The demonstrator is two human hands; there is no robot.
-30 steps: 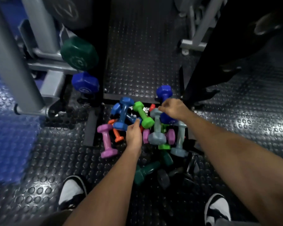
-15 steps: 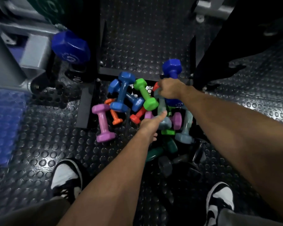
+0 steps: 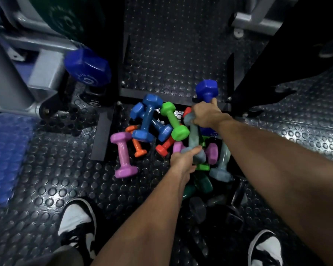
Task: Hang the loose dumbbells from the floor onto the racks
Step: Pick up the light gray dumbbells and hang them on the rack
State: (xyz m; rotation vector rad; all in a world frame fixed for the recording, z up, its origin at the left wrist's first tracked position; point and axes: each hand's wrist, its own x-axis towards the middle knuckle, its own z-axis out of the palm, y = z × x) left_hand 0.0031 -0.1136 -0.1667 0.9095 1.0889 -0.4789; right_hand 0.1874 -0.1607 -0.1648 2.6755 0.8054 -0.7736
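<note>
Pile: loose dumbbells in a heap on the studded rubber floor (image 3: 46, 179), between the person's two shoes and straight ahead of both hands.
Right hand: right hand (image 3: 207, 116) is clamped round the handle of a dark blue dumbbell (image 3: 207, 89), whose upper head sticks up beyond the knuckles; its lower head shows just under the wrist.
Left hand: left hand (image 3: 183, 160) grips the near head of a grey-blue dumbbell (image 3: 193, 137) on top of the heap.
Long axis: the grey-blue dumbbell runs away from the person, its far head touching or just beside the right hand; I cannot tell which.
Nearer hand: the left hand is the one on it, so lifting it probably falls to that hand.
Neighbours: a green dumbbell (image 3: 174, 120) lies just left of it, then crossed blue dumbbells (image 3: 146, 120), orange ones, and a pink dumbbell (image 3: 123, 154) at the left edge; a second grey-blue one lies to the right.
Rack: a grey frame (image 3: 23, 60) at upper left carries a large blue dumbbell (image 3: 87, 71), well apart from the pile.
Writing: white print circles the large blue dumbbell's end, too blurred to read; a dark weight below it shows mirrored characters I cannot make out.
</note>
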